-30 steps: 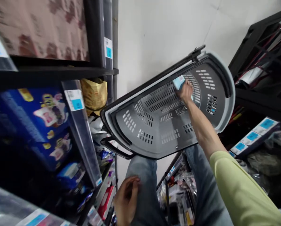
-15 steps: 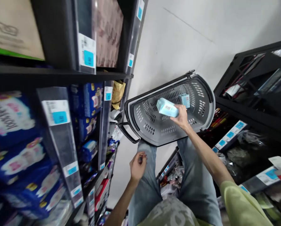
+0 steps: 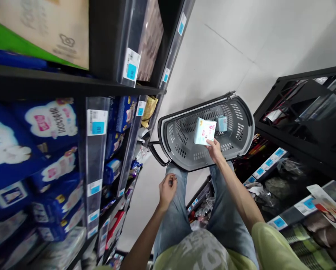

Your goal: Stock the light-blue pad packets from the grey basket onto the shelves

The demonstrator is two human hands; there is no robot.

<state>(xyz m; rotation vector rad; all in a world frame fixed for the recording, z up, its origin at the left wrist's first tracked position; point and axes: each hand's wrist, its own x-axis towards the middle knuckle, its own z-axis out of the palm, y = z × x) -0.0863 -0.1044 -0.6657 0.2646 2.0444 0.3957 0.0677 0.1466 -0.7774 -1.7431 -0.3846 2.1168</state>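
My right hand (image 3: 214, 149) grips a pale blue packet (image 3: 205, 131) by its lower right corner, with the thumb on its printed front. Pink marks and lettering show on that front. The packet is held over a grey shopping basket (image 3: 182, 162) with slotted walls. Inside the basket, just right of the held packet, lies a smaller light blue packet (image 3: 221, 123). My left hand (image 3: 167, 189) is by my left knee, below the basket, with its fingers curled. A dark spot shows between those fingers, but I cannot tell whether it is an object.
Dark shelving (image 3: 97, 80) with price tags and blue packs (image 3: 51, 122) lines the left side. A black rack (image 3: 303, 120) stands on the right, above bagged goods. The basket's black handle (image 3: 159, 153) sticks out on the left. Pale floor (image 3: 224, 56) stretches beyond the basket.
My right hand has turned the packet so its printed front now faces me instead of a barcoded side. The left hand stays curled near the knee. The view has shifted a little.
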